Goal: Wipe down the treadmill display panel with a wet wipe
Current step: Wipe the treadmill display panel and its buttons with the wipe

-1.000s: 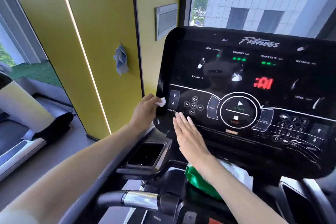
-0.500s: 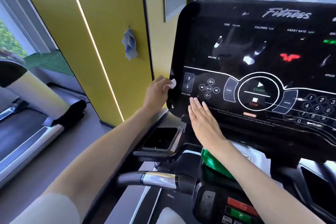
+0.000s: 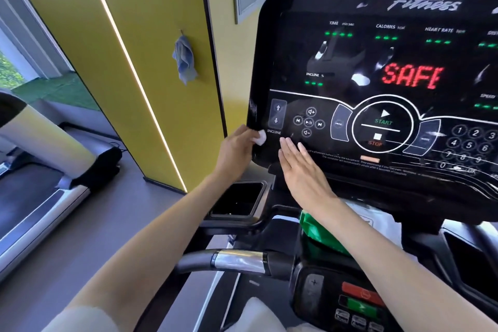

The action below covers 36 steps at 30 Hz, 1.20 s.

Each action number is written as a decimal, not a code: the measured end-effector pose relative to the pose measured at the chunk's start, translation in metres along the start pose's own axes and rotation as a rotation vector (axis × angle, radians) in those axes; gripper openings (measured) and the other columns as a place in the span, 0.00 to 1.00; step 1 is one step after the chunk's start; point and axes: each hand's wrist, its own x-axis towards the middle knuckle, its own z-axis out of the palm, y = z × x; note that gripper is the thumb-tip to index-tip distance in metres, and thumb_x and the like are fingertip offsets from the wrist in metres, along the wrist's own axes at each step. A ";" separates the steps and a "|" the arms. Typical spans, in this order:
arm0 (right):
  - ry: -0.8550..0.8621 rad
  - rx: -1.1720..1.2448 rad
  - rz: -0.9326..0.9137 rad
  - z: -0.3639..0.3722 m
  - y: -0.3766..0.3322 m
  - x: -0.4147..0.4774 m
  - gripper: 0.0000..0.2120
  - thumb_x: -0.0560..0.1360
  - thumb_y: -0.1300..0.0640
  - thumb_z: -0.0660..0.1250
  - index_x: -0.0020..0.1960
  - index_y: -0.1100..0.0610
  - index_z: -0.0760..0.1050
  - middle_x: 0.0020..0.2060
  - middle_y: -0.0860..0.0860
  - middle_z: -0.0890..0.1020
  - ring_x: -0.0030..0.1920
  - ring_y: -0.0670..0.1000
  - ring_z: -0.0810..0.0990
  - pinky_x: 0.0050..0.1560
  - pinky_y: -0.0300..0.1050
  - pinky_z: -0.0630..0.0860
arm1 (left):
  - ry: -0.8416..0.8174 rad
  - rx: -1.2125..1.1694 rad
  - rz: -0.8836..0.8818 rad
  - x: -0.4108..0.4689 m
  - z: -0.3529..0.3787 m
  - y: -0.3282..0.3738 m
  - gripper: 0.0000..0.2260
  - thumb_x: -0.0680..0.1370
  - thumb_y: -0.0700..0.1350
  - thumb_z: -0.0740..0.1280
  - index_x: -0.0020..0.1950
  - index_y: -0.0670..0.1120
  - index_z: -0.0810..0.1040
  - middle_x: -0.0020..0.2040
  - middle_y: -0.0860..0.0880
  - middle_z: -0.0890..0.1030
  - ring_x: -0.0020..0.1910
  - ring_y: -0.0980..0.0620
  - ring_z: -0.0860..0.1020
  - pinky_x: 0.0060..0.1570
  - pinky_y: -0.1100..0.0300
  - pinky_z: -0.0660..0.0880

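The black treadmill display panel (image 3: 377,67) fills the right half of the view and shows red "SAFE" letters. My left hand (image 3: 237,151) grips a small white wet wipe (image 3: 260,138) against the panel's lower left edge, beside the INCLINE buttons. My right hand (image 3: 301,170) lies flat with straight fingers on the panel's bottom left, just right of the wipe. Most of the wipe is hidden inside my left fingers.
A green packet (image 3: 318,234) sits on the console shelf under my right wrist. A black cup holder (image 3: 237,201) lies below my left hand, and a handlebar (image 3: 231,261) crosses lower down. A blue cloth (image 3: 184,62) hangs on the yellow wall. Another treadmill (image 3: 40,170) stands left.
My view has shifted left and down, so the panel sits further right. The red readout now reads SAFE. My left hand with the wipe has slid slightly down the panel's edge.
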 end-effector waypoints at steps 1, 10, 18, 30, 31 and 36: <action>0.003 0.000 -0.002 0.002 0.000 0.000 0.24 0.71 0.71 0.54 0.67 0.73 0.65 0.70 0.67 0.63 0.72 0.62 0.60 0.71 0.57 0.57 | -0.062 0.003 0.035 -0.015 0.007 0.000 0.13 0.70 0.28 0.60 0.47 0.39 0.79 0.46 0.44 0.79 0.42 0.45 0.79 0.39 0.50 0.77; -0.001 0.017 0.014 0.003 0.000 -0.004 0.25 0.70 0.70 0.56 0.67 0.72 0.64 0.70 0.66 0.62 0.72 0.61 0.60 0.71 0.56 0.58 | 0.076 -0.004 0.022 -0.018 0.005 0.009 0.09 0.73 0.30 0.60 0.46 0.38 0.78 0.44 0.43 0.77 0.39 0.46 0.75 0.33 0.52 0.74; 0.000 0.065 0.012 0.002 0.009 -0.016 0.29 0.71 0.71 0.41 0.70 0.69 0.61 0.72 0.63 0.61 0.73 0.58 0.57 0.72 0.55 0.55 | -0.217 0.162 0.130 -0.054 0.002 -0.003 0.11 0.67 0.26 0.67 0.43 0.39 0.79 0.43 0.44 0.76 0.41 0.44 0.76 0.28 0.52 0.77; -0.015 0.233 0.149 0.002 -0.002 -0.028 0.33 0.64 0.77 0.60 0.69 0.69 0.64 0.68 0.65 0.68 0.70 0.60 0.65 0.68 0.58 0.64 | -0.301 0.270 0.326 -0.028 0.005 0.007 0.14 0.66 0.30 0.71 0.47 0.43 0.79 0.44 0.48 0.77 0.42 0.50 0.71 0.31 0.60 0.71; -0.016 0.221 0.150 0.003 -0.003 -0.027 0.33 0.63 0.76 0.61 0.69 0.69 0.65 0.67 0.65 0.69 0.69 0.61 0.66 0.68 0.59 0.64 | -0.355 0.326 0.381 -0.031 -0.002 -0.001 0.13 0.66 0.31 0.73 0.47 0.44 0.79 0.44 0.48 0.77 0.42 0.51 0.72 0.33 0.60 0.71; -0.031 0.201 0.157 0.005 -0.005 -0.026 0.33 0.62 0.76 0.64 0.67 0.69 0.67 0.64 0.66 0.72 0.67 0.61 0.69 0.67 0.59 0.66 | -0.323 0.413 0.356 -0.031 -0.031 -0.014 0.11 0.66 0.30 0.72 0.45 0.40 0.79 0.43 0.45 0.77 0.41 0.47 0.74 0.27 0.57 0.72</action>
